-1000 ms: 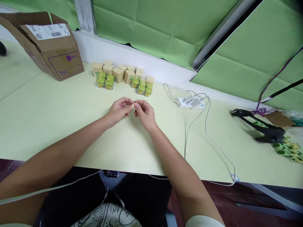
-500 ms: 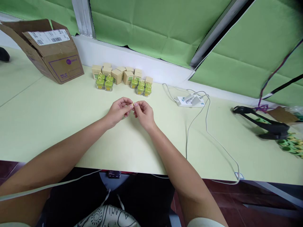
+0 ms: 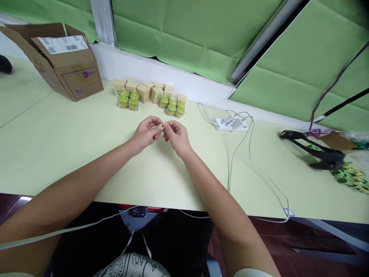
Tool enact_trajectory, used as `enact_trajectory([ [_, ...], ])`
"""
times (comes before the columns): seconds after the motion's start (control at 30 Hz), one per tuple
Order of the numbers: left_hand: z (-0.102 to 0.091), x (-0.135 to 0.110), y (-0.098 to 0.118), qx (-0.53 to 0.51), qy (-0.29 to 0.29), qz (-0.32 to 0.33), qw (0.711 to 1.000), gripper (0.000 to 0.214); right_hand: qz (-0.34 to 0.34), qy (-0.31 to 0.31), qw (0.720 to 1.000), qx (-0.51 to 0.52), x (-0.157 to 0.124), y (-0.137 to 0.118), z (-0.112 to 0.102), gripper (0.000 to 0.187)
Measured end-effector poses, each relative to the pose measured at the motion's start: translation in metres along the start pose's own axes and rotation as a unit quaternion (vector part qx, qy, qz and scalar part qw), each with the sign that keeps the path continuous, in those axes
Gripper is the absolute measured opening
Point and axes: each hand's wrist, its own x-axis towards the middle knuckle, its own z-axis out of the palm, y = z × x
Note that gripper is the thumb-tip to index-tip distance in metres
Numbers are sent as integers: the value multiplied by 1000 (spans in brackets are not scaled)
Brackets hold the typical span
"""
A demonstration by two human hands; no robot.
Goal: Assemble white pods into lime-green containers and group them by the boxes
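Above the middle of the pale table [image 3: 161, 173], my left hand [image 3: 146, 132] and my right hand [image 3: 175, 136] meet at the fingertips. Both pinch a tiny yellowish piece [image 3: 162, 124] between thumb and forefinger; it is mostly hidden, and its kind cannot be made out. Just behind the hands stand small green-lidded clear containers with yellow loops on top, one group on the left [image 3: 133, 103] and another on the right [image 3: 171, 109]. Small brown cardboard boxes [image 3: 143, 93] stand in a row behind them, some with a green label.
A large open carton [image 3: 77, 79] stands at the back left. Right of the hands lies a white power strip [image 3: 230, 124] with plugs and loose cables. Farther right are a black frame-like object [image 3: 319, 152] and green-yellow pieces [image 3: 350, 177]. A phone [image 3: 139, 211] lies below the table's front edge.
My hands keep the same pinch at almost the same spot, with a slight shift of the fingers. The whole view has moved a little; nothing on the table has visibly moved.
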Motion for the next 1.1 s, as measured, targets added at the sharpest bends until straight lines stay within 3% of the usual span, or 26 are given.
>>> enact_trajectory([
  [0.23, -5, 7, -5, 42, 57, 32, 997, 36, 90, -9, 995, 35, 26, -7, 10, 46],
  [0.4, -10, 11, -10, 98, 97, 77, 987, 27, 95, 28, 991, 93, 39, -4, 16, 46],
  [0.57, -10, 10, -9, 117, 94, 102, 983, 16, 110, 65, 988, 83, 30, 1, -23, 51],
  [0.7, -6, 7, -7, 127, 89, 102, 983, 12, 91, 79, 987, 102, 17, -11, -61, 57],
  [0.87, -6, 6, -9, 154, 84, 115, 978, 11, 44, 49, 993, 99, 10, -31, -79, 53],
  [0.97, -8, 5, -13, 199, 66, 139, 968, 9, 11, 123, 992, 30, 12, -25, -91, 47],
  [1.1, -9, -1, -16, 317, 10, 217, 923, 7, -9, 286, 949, -135, 19, 3, -109, 28],
])
